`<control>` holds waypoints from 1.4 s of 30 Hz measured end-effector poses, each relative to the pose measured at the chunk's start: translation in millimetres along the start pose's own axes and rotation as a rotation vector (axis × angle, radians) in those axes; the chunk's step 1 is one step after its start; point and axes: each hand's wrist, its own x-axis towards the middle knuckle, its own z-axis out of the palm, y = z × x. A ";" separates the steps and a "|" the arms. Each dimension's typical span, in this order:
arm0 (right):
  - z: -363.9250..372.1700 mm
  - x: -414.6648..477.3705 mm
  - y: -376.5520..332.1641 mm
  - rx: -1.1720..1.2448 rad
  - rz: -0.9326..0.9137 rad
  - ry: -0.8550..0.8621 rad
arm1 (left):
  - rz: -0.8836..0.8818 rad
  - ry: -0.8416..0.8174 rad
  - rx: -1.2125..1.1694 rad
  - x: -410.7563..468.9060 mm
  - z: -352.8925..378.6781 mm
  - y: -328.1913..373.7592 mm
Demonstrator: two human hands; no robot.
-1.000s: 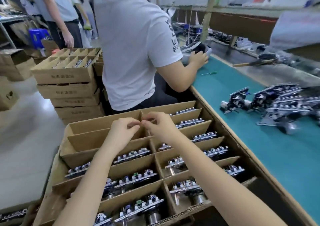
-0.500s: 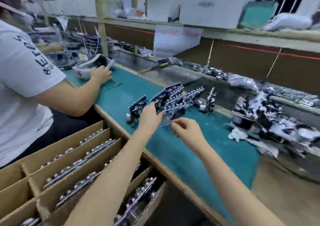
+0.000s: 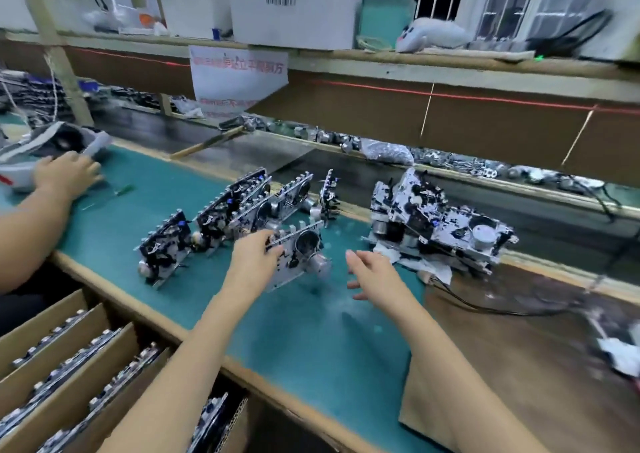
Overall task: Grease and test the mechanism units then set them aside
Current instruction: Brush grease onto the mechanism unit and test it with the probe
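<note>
Apparently early on this one: left hand (image 3: 254, 262) grips a mechanism unit (image 3: 299, 251) over mid-bench (image 3: 294, 334), right hand (image 3: 375, 274) empty beside it, fingers loose. Row of units (image 3: 239, 206) waits toward the far edge; greasing and testing likely not begun.

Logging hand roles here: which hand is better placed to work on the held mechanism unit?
Right. The left hand grips the mechanism unit by its edge, so it is occupied; the right hand hovers open and empty just beside it.
</note>
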 end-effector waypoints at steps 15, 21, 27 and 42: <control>-81.9 -32.4 55.1 0.688 -0.233 0.296 | -0.540 -0.687 -1.578 -84.5 82.4 62.8; -106.4 -41.1 55.7 0.417 -0.309 0.008 | -0.645 -0.664 -1.754 -86.3 101.0 65.0; -134.0 -20.1 62.0 0.003 -0.124 0.107 | -0.527 -0.607 -1.684 -81.5 101.0 53.8; -98.4 -12.6 82.0 -0.605 -0.028 0.170 | -0.532 -0.476 -1.726 -80.1 107.2 43.8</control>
